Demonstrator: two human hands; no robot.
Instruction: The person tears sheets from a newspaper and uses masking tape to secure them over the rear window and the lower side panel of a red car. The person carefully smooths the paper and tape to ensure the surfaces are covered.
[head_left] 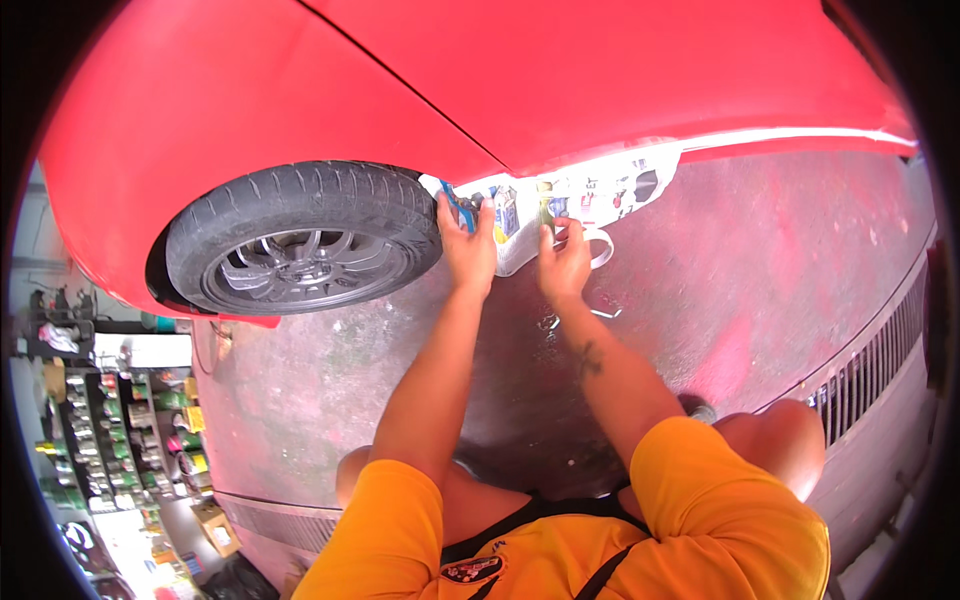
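A sheet of printed paper (622, 190) hangs along the lower edge of the red car body (640, 70), just behind the front wheel. My left hand (468, 245) rests against the paper beside the tire, thumb and forefinger apart, with a blue strip (458, 204) by the fingertips. My right hand (565, 265) is closed, its fingers curled at the paper's lower edge. A white roll of tape (601, 248) shows right beside those fingers, partly hidden by them, and appears to be held there.
The black tire (345, 192) with its grey spoked rim stands close to my left hand. A small bent shiny piece (606, 314) lies on the stained floor beneath my right forearm. A slotted drain grate (868, 355) runs at right. Crowded shelves (115, 430) stand at far left.
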